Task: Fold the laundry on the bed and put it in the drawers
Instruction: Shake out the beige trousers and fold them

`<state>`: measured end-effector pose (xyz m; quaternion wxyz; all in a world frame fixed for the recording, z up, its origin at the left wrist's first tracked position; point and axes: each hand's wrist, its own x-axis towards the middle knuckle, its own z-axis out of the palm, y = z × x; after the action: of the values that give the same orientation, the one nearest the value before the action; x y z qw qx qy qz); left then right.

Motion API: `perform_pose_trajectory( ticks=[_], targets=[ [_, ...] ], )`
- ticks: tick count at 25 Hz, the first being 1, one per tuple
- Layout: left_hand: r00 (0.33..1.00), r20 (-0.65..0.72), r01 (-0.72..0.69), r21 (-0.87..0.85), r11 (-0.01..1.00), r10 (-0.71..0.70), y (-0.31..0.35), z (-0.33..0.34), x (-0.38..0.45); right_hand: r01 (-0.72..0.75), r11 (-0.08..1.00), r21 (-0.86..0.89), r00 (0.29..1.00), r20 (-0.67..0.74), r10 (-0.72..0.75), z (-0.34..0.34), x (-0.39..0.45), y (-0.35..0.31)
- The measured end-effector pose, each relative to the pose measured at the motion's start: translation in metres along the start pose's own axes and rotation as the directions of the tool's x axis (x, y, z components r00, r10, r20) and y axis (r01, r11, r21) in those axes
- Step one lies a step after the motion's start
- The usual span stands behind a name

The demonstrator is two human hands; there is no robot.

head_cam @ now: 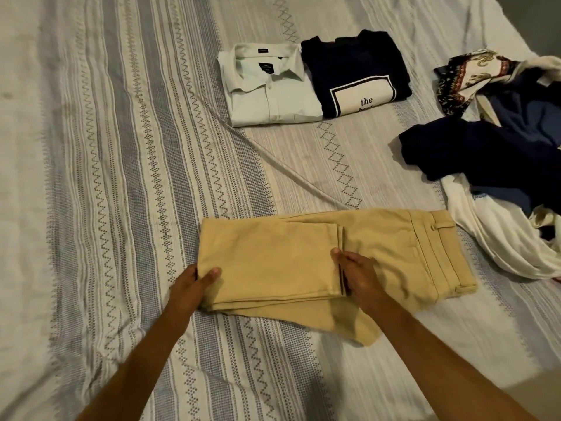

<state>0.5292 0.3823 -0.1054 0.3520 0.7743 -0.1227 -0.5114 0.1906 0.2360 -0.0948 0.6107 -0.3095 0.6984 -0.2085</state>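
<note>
Tan trousers point(334, 256), white shirt point(270, 92), navy tee point(355, 71), grey-striped zigzag bedspread point(106, 147).

The unfolded pile point(501, 165) of clothes runs off the right edge, so its full extent cannot be told. On the navy T-shirt point(355, 74), the fold hides the print below "the" (only the tops of 1 further line show). The left hand point(194, 284) has its fingers tucked under the tan trousers point(318, 262), out of sight; only the thumb shows. Both forearms leave the bottom edge. The shirt labels are too small to read.
</note>
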Motion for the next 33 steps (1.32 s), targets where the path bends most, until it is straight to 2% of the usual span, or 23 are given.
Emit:
perform_pose_trajectory(
  ticks=[2,4,5,7,8,9,12,14,18,21,23,24,26,28,30,33],
  targets=[
    [0.998,-0.03,-0.052,0.078,0.996,0.055,0.008,0.002,-0.004,0.09,0.992,-0.088,0.995,-0.028,-0.093,0.009,-0.002,0.001],
    [0.976,-0.008,-0.205,0.284,0.937,0.216,0.01,0.004,-0.011,0.1,0.993,-0.063,0.993,0.074,-0.096,0.014,-0.007,-0.004],
    [0.957,0.051,-0.284,0.388,0.877,0.287,0.007,0.005,-0.016,0.048,0.999,-0.023,0.991,0.122,-0.044,0.015,-0.008,-0.006],
    [0.9,0.128,-0.403,0.605,0.686,0.416,-0.007,0.008,-0.03,-0.081,0.996,0.039,0.98,0.183,0.073,0.014,-0.006,-0.007],
    [0.871,0.129,-0.43,0.667,0.609,0.474,-0.015,0.009,-0.036,-0.126,0.99,0.065,0.974,0.2,0.111,0.015,-0.006,-0.008],
    [0.848,0.104,-0.44,0.685,0.581,0.519,-0.024,0.01,-0.04,-0.151,0.985,0.079,0.97,0.206,0.132,0.016,-0.005,-0.008],
    [0.825,-0.016,-0.439,0.61,0.659,0.565,-0.041,0.022,-0.05,-0.163,0.98,0.113,0.972,0.186,0.141,0.02,-0.005,-0.015],
    [0.815,-0.042,-0.456,0.571,0.683,0.578,-0.048,0.025,-0.054,-0.204,0.968,0.148,0.963,0.206,0.172,0.022,-0.008,-0.017],
    [0.834,-0.093,-0.464,0.416,0.782,0.544,-0.048,0.022,-0.064,-0.377,0.898,0.228,0.878,0.395,0.269,0.025,-0.028,-0.031],
    [0.848,-0.084,-0.449,0.412,0.793,0.524,-0.045,0.023,-0.065,-0.424,0.837,0.346,0.848,0.478,0.232,0.039,-0.042,-0.052],
    [0.836,-0.2,-0.397,0.422,0.815,0.511,-0.049,0.028,-0.061,-0.422,0.83,0.365,0.822,0.541,0.18,0.059,-0.053,-0.073],
    [0.832,-0.316,-0.336,0.365,0.868,0.456,-0.047,0.032,-0.06,-0.402,0.848,0.344,0.809,0.567,0.154,0.07,-0.06,-0.083],
    [0.814,-0.529,-0.184,0.156,0.97,0.239,-0.034,0.038,-0.06,-0.328,0.908,0.259,0.788,0.606,0.111,0.083,-0.07,-0.098],
    [0.787,-0.606,-0.061,0.11,0.992,0.115,-0.027,0.037,-0.056,-0.267,0.954,0.137,0.778,0.614,0.129,0.082,-0.071,-0.104],
    [0.781,-0.605,-0.049,0.187,0.981,0.154,-0.032,0.028,-0.051,-0.201,0.979,0.018,0.815,0.558,0.157,0.071,-0.063,-0.096],
    [0.799,-0.511,-0.192,0.284,0.94,0.317,-0.049,0.014,-0.048,0.01,0.972,-0.236,0.96,0.274,0.057,0.051,-0.038,-0.058]
  ],
)
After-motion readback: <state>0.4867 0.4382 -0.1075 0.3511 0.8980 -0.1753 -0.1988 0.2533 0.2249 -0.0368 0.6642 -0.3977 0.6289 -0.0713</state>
